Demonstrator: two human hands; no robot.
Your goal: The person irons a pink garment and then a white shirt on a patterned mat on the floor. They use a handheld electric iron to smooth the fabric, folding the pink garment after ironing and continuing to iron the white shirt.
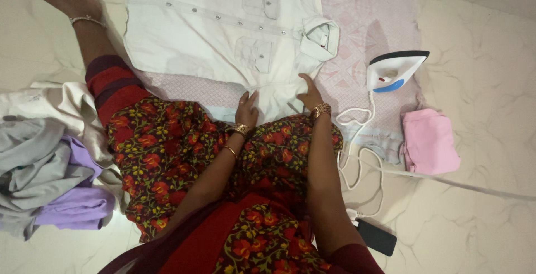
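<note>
A white buttoned shirt [212, 28] with two chest pockets lies spread flat on a pink patterned cloth [368, 11] on the floor. My left hand [247, 109] rests flat on the shirt's near edge, fingers together. My right hand [309, 91] presses on the same edge just to the right, below the collar [321, 36]. Both wrists wear gold bangles. Neither hand grips anything.
A white and blue iron [393, 70] stands on its heel at the right, its white cord [357, 156] looping toward me. A folded pink cloth [429, 141] lies beside it. A black phone [377, 236] sits near my right elbow. Grey and purple clothes [50, 179] are piled left.
</note>
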